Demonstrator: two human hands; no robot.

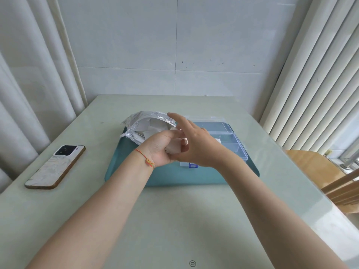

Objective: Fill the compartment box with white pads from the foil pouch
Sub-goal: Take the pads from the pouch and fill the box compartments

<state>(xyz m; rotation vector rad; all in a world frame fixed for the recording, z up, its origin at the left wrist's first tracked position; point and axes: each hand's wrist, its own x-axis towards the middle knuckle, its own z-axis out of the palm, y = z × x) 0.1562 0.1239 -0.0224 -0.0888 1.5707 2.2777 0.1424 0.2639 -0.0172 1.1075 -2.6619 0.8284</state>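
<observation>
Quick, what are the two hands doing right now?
Left hand: grips a white pad.
Right hand: open, fingers straight, touching the pad.

Near half of table (pixel 174 220) is free to pass. Phone (pixel 55 166) blocks left side; foil pouch (pixel 143 123) and compartment box (pixel 229 140) crowd teal tray (pixel 174 175) w/ both hands above.
</observation>
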